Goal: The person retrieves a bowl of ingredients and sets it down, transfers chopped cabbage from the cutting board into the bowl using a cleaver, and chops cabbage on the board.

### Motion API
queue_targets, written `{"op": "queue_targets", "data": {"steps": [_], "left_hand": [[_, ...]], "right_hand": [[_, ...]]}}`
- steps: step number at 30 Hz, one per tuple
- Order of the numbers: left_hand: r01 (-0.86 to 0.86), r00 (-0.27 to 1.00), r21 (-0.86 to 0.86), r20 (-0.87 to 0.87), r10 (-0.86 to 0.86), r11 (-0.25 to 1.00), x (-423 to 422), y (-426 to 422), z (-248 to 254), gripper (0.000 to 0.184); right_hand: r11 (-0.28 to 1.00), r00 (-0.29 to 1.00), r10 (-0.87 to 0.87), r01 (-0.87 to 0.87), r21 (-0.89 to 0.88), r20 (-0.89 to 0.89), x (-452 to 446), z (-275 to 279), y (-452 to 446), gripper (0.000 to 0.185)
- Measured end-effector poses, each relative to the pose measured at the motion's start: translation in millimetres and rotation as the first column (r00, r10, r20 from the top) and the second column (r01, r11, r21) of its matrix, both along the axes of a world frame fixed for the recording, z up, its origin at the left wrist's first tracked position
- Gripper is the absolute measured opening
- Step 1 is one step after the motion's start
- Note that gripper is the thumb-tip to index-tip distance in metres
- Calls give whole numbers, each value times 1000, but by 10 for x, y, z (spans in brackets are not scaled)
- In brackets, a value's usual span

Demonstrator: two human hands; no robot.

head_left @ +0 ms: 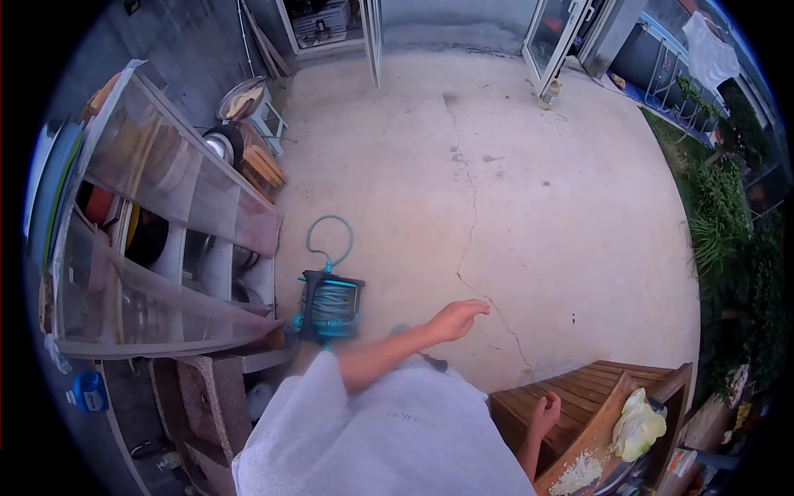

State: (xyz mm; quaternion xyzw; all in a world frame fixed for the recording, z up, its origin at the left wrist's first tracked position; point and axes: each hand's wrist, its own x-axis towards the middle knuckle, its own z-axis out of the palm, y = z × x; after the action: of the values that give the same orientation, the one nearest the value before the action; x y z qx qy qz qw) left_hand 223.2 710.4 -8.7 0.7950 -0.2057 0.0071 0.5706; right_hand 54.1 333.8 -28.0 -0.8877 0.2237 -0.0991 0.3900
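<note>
My left hand [461, 320] reaches across in front of my body over the concrete floor. Its fingers are stretched forward and nothing shows in them. Lower and to the right, my right hand [545, 413] is loosely curled beside a wooden board [599, 416], with no object visible in it. On that board lie a pale green piece of cabbage [639, 425] and a heap of finely chopped white bits [577, 474]. The board rests on a slatted wooden table [571, 390], with part of a round metal rim under its lower right side.
A hose reel [331, 304] stands on the floor ahead-left. Left of it is a shelf unit [178, 178] with a translucent cover, above a stone sink [203, 397]. A jar [549, 94] stands by the open glass door [556, 41]. Plants [718, 223] border the right edge.
</note>
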Motion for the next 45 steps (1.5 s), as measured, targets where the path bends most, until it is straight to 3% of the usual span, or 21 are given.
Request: {"op": "queue_targets", "data": {"steps": [6,9,12,14,16,19,22,26,30,34,37,39,41,42,43,45], "left_hand": [[-316,947,89,-34,320,945,598,1704,130,34],[-453,876,148,-108,470,879,814,2350,-11,35],[-564,773,237,-185,607,791,973,2942,-433,34],[-640,682,291,-212,700,711,1014,3327,-955,32],[-656,579,413,-261,772,632,1009,3698,-1381,29],[-612,400,602,-325,857,514,903,4194,-1863,25],[-512,180,732,-419,890,449,744,4517,-1821,24],[-636,10,703,-404,915,318,798,4788,-1647,23],[-699,-70,686,-345,936,201,1231,5186,-1643,20],[-569,-21,784,-317,948,249,1660,5776,-1898,21],[-614,-112,769,-306,945,176,1838,6381,-2901,22],[-757,-316,646,-497,808,102,2412,6937,-2319,19],[-807,-107,557,-467,878,197,2693,7581,-2815,14],[-834,-56,521,-411,910,184,2960,7891,-2827,12],[-820,-69,538,-430,900,195,3352,8243,-2502,16],[-854,-20,480,-414,910,200,3899,8878,-2604,19]], "right_hand": [[946,874,296,-325,-11,-386,783,-665,860,21],[863,677,465,-490,123,-570,1161,-1157,813,23],[813,501,530,-531,241,-684,1750,-1380,787,18],[864,368,443,-419,279,-818,2425,-961,1201,15],[924,255,322,-294,244,-912,3049,-1226,1311,12],[949,271,279,-223,222,-921,4105,-1765,1400,13],[888,322,390,-378,261,-863,5509,-1584,2164,12],[693,356,618,-667,273,-701,7414,-1507,3507,15],[575,370,770,-755,316,-520,8930,-1326,5081,17],[538,350,803,-774,334,-482,9739,-1212,6548,17],[481,276,826,-801,357,-492,9896,-1166,7310,16],[444,145,775,-817,367,-615,9961,-1262,7603,13],[418,-12,704,-801,428,-711,10011,-1220,7948,12],[412,-20,692,-810,418,-722,10033,-1100,8175,14],[409,-31,678,-814,413,-734,10041,-974,8343,16],[148,-141,751,-916,372,-645,10275,-1188,8477,12]]}}
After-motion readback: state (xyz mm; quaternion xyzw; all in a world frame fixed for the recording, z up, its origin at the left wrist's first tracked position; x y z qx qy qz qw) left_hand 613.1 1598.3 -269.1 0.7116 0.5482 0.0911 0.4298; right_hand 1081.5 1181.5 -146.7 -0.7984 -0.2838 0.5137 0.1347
